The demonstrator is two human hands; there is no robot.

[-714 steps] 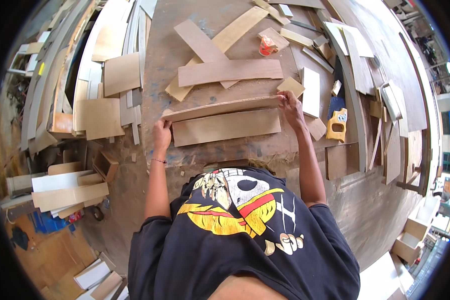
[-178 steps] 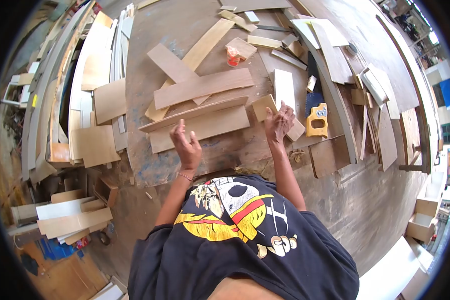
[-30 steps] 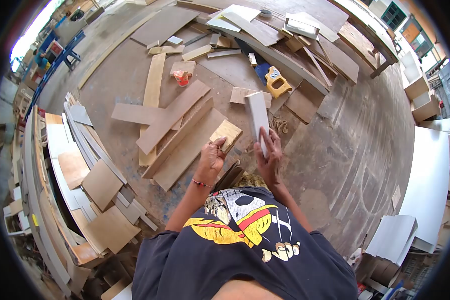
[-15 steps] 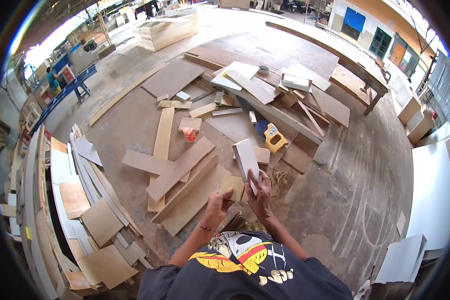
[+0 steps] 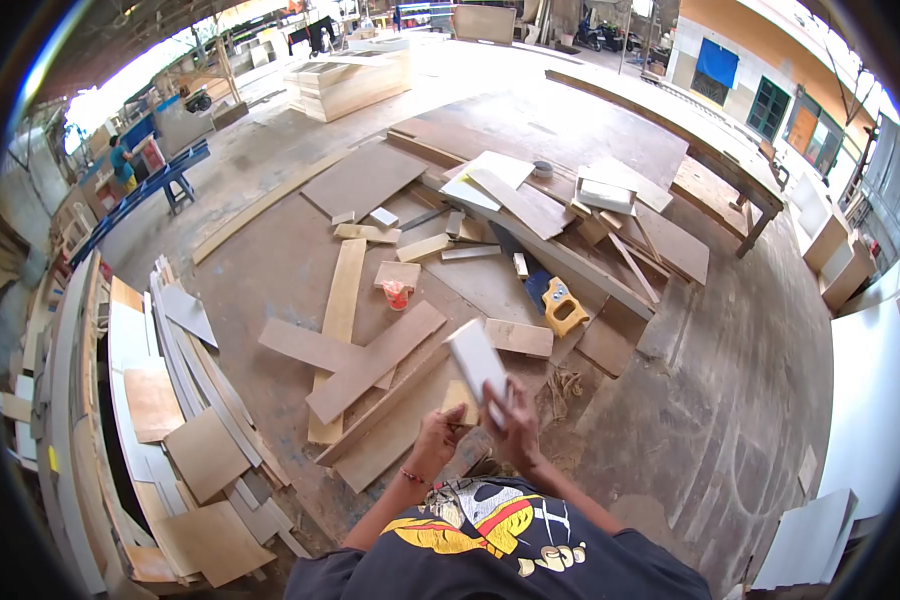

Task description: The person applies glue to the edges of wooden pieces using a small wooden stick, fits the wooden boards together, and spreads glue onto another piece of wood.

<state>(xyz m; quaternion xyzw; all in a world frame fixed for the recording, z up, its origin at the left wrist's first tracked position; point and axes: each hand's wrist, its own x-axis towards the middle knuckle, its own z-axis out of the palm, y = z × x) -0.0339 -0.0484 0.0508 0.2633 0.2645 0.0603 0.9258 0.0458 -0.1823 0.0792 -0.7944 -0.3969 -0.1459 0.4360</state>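
Observation:
My left hand (image 5: 440, 440) grips a small light-brown wood block (image 5: 460, 402) at its lower edge. Close beside it, my right hand (image 5: 513, 425) holds a white rectangular board piece (image 5: 477, 357), tilted and slightly blurred, its lower end between my fingers. The two pieces are very near each other; whether they touch is unclear. Left of my hands, a long brown board stands on edge (image 5: 385, 402) along a flat one (image 5: 395, 425). Beyond these, brown planks (image 5: 378, 362) lie crossed over a pale plank (image 5: 339, 300).
A yellow-handled saw (image 5: 564, 307) lies right of centre, near a wood offcut (image 5: 519, 338). A red cup (image 5: 396, 295) stands beyond the planks. Stacked boards (image 5: 207, 458) line the left side. A person (image 5: 122, 165) is in the far left background.
The view has tilted up towards the background. From lying apart on the work surface, the small block and white piece have come into my hands, which have drawn closer together.

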